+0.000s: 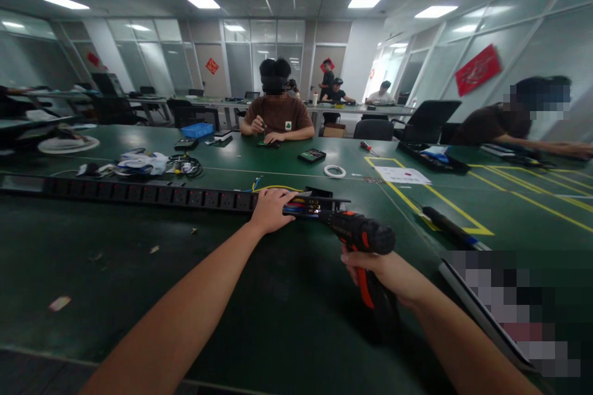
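Observation:
A long black power strip (204, 199) with a row of sockets lies across the green table. My left hand (272, 208) grips it near its right end, fingers over the top and thumb on the near side. That end is uncovered, and coloured wires (301, 205) and a small board show inside. Yellow and blue wires (262, 187) stick up behind the strip. In my right hand (377, 268) is a black and orange cordless drill (359, 231), held by its handle. Its nose points left at the open end, though whether the tip touches anything is too small to tell.
A dark-handled screwdriver (449, 226) and a pixelated flat object (486, 315) lie to the right. Beyond the strip are a white ring (334, 171), a paper sheet (402, 174), a black tray (433, 157) and bagged cables (143, 162). A co-worker (278, 114) sits opposite, another at right.

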`<act>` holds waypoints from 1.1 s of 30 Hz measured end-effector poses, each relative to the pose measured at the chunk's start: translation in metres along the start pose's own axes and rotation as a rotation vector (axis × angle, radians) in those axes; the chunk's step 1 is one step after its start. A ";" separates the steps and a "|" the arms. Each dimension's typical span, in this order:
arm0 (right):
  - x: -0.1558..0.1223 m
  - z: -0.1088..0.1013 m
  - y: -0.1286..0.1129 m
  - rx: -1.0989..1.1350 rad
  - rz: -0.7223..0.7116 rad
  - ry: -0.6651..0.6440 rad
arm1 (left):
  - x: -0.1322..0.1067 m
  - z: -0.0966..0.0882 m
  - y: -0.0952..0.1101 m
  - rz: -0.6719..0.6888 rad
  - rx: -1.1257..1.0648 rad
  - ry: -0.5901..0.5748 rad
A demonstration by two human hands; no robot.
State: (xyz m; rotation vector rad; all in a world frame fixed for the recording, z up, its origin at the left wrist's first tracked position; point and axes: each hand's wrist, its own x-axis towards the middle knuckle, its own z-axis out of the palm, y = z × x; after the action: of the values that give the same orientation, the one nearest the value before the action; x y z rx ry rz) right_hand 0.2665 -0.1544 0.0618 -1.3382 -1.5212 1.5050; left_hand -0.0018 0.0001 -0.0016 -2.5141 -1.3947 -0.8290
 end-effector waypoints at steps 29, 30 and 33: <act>-0.002 0.002 0.000 -0.003 0.000 0.021 | 0.001 -0.002 0.002 -0.006 -0.005 -0.016; -0.002 0.002 0.000 -0.006 -0.003 0.018 | 0.001 -0.002 0.002 -0.007 -0.005 -0.016; -0.002 0.001 -0.001 -0.009 0.006 0.017 | 0.001 -0.001 0.001 -0.008 -0.006 -0.017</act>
State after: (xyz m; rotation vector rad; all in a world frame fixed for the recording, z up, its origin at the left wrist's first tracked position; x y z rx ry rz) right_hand 0.2657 -0.1565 0.0627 -1.3585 -1.5168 1.4881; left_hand -0.0011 -0.0007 0.0001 -2.5273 -1.4102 -0.8164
